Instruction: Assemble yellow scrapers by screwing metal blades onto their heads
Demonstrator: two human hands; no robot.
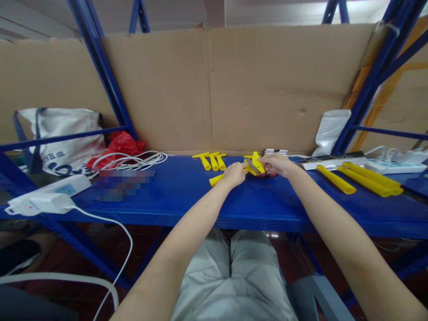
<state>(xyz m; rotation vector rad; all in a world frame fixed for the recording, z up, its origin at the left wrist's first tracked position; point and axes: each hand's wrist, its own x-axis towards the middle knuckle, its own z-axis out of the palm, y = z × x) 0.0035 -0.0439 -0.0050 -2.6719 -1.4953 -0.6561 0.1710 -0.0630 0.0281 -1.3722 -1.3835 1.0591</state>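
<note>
My left hand is closed around a yellow-handled scraper, whose round handle end sticks out on the left below my fist. Its wide head lies between my two hands, with a greyish strip across it. My right hand pinches a flat, angular yellow plastic piece against that head. Whether the two parts are joined cannot be made out. A dark and red object, partly hidden, lies on the table under my right hand. Several yellow T-shaped scrapers rest side by side to the left, near the cardboard.
On the blue table, yellow tubes lie at the right, beside a long black-and-white box and a power strip. White cables, a red bag and another power strip are at left. Cardboard walls the back.
</note>
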